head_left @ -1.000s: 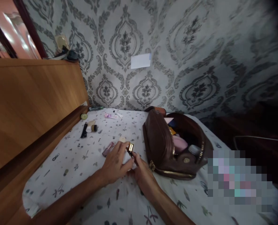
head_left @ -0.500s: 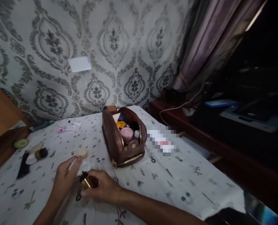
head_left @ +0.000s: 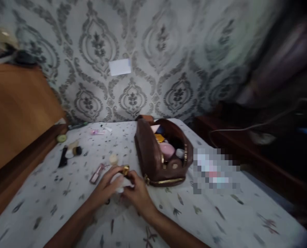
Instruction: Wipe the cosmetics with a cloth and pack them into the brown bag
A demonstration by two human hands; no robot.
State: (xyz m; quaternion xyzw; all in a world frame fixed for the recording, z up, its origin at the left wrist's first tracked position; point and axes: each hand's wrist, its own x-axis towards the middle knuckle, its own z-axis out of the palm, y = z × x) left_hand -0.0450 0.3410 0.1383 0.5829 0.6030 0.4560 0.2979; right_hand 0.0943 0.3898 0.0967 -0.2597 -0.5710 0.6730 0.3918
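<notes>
Both my hands are together over the patterned white cloth, in front of the bag. My left hand (head_left: 105, 186) is closed on a crumpled white tissue (head_left: 119, 182). Against the same tissue, my right hand (head_left: 140, 196) has its fingers curled round a small gold bottle (head_left: 126, 169). Only its shiny gold end shows; the rest is hidden by tissue and fingers. Just left of my hands lies a small clear-and-pink bottle (head_left: 97, 173). A cream round piece (head_left: 113, 159) rests behind them.
A brown leather toiletry bag (head_left: 148, 151) stands unzipped, with a pink round-topped item (head_left: 167, 150) and a grey cap (head_left: 179, 153) inside. A black tube (head_left: 63, 156) and a pink tube (head_left: 98, 132) lie leftward. A pixelated patch covers something right of the bag.
The view has swung left, so things sit further right. My right hand has brought the gold bottle against my left hand, and the white tissue is now between them.
</notes>
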